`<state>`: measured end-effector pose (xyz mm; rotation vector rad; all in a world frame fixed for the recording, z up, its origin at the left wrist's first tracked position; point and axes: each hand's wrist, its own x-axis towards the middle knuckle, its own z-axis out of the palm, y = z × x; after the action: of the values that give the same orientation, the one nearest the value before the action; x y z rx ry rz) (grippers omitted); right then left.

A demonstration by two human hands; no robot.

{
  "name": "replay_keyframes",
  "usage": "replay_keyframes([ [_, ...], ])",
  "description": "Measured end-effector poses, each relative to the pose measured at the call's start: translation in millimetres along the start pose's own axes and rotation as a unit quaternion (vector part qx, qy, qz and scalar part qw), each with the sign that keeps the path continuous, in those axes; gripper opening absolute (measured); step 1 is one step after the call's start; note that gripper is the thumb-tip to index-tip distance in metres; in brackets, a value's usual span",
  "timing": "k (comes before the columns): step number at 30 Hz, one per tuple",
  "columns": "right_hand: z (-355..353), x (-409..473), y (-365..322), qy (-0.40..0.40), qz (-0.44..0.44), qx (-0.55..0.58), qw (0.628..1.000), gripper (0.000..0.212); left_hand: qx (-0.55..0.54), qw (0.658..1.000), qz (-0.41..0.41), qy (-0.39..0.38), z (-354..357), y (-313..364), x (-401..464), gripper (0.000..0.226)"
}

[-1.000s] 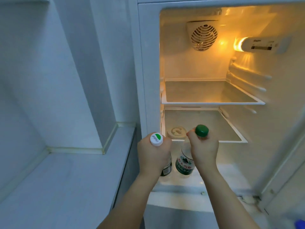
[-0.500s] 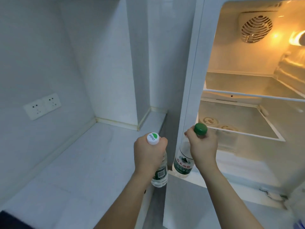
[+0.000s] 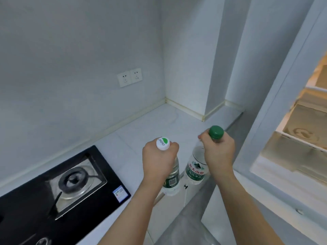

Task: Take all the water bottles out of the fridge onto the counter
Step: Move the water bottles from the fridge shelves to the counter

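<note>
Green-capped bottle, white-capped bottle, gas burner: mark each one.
Green-capped bottle [image 3: 194,171], head view, on its green label.
White-capped bottle [image 3: 163,143], head view, on its cap top.
Gas burner [image 3: 75,179], head view, on the burner ring.

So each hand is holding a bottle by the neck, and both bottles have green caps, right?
Not quite. Only the bottle in the right hand has a green cap. The left hand holds a bottle with a white cap that bears a small green mark. The head view shows this. Each hand does hold its bottle by the neck.
</note>
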<state>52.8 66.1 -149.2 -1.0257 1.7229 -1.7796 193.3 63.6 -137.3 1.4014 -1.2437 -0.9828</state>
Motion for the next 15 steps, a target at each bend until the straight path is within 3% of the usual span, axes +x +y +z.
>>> replay_keyframes([
  [9, 84, -85, -12, -0.168, -0.004, 0.02, 0.986, 0.007, 0.014, 0.987, -0.043, 0.156, -122, -29, -37, 0.044],
  [13, 117, -135, -31, -0.222, -0.022, 0.029, 0.974, 0.012, 0.025, 0.974, -0.041, 0.22, -180, -37, -57, 0.025],
  [15, 134, -165, -41, -0.244, -0.029, 0.031, 0.969, 0.012, 0.026, 0.969, -0.036, 0.245, -212, -41, -70, 0.025],
])
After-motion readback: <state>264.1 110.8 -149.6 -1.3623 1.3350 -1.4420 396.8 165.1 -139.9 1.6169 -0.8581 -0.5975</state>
